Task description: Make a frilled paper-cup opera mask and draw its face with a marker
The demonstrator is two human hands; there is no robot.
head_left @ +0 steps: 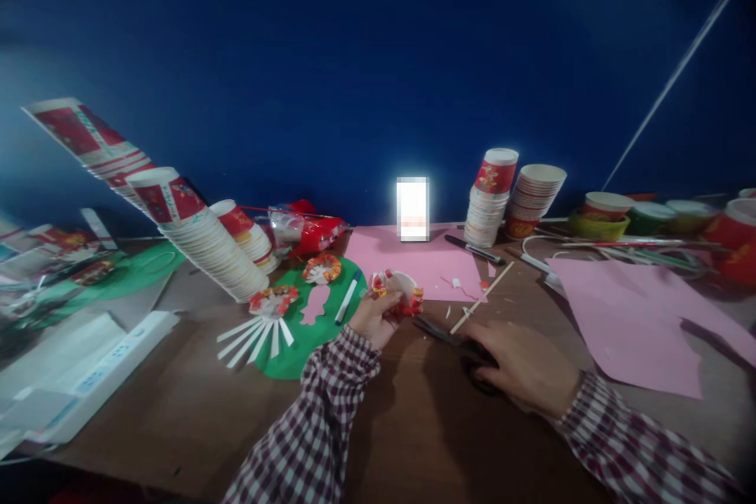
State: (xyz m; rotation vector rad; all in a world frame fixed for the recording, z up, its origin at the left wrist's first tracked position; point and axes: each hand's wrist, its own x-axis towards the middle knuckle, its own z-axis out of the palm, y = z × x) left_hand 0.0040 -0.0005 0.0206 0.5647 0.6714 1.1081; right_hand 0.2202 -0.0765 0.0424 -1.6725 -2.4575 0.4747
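Note:
My left hand [378, 316] is closed on a cut paper cup [403, 282] with a white inside and a red and gold patterned edge. To its right, my right hand [520, 362] grips the dark handles of a pair of scissors [440, 331]. The blades point left, just below the cup and close to it. Left of my hands, a green paper sheet [283, 362] carries a pink fish-shaped cutout [315, 305], a marker [348, 298] and a cut cup piece [322, 269]. Another cut cup with white strips [260, 339] fans out over the sheet's left edge.
Leaning stacks of paper cups [206, 244] stand at the left, with more cup stacks [489, 201] at the back right. Pink paper [638, 323] lies at the right. A thin wooden stick [484, 295], a black pen [476, 250] and a power strip [112, 370] rest on the table.

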